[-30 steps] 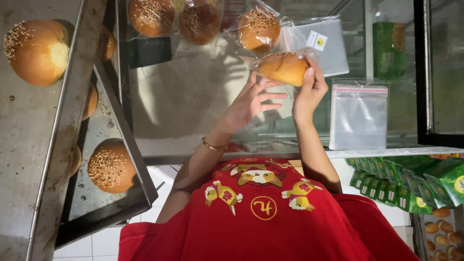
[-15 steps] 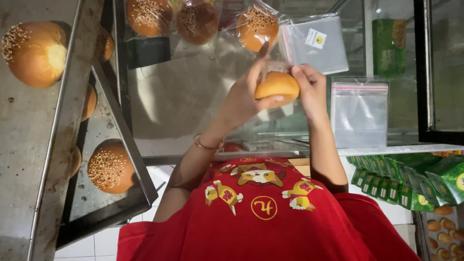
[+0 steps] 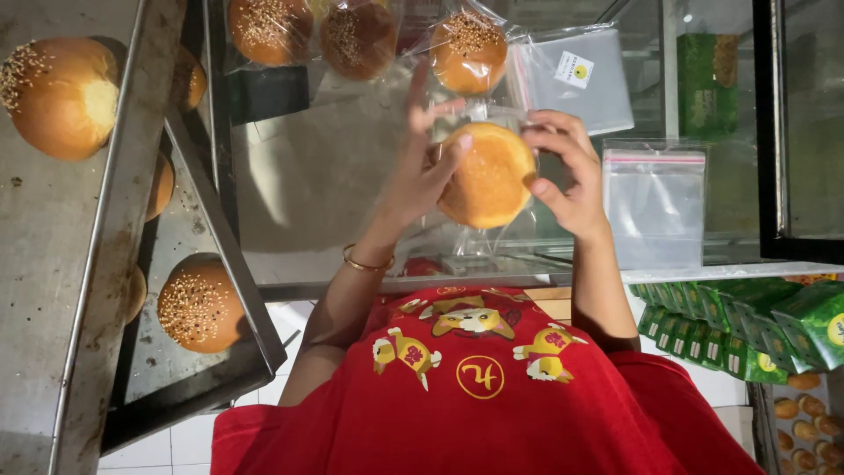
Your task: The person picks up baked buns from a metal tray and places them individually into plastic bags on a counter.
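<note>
Steel trays fill the nine o'clock side, stacked at a slant. A sesame-topped bun sits on the upper tray at ten o'clock, and another sesame bun lies on the lower tray at eight o'clock. More buns between the trays are half hidden by the tray edges, so only slivers of crust show.

Along twelve o'clock, three bagged buns rest on the grey surface, each in clear film, the outer ones cut off by the top edge. At the centre, the plain golden bun is held up above the surface between both hands, with clear plastic wrap around it. The film is so thin that I cannot tell where its mouth lies.

The left hand cups the bun's nine o'clock side, thumb pressed to its top, the other fingers spread and pointing up towards twelve. The right hand pinches the three o'clock edge, fingers curled close on bun and film.

Further towards three o'clock, a stack of empty clear bags lies by the bagged buns, and a resealable bag stands near the right hand. At four o'clock, green packets are lined up in a row, with small pastries below them, cut off at the corner.
</note>
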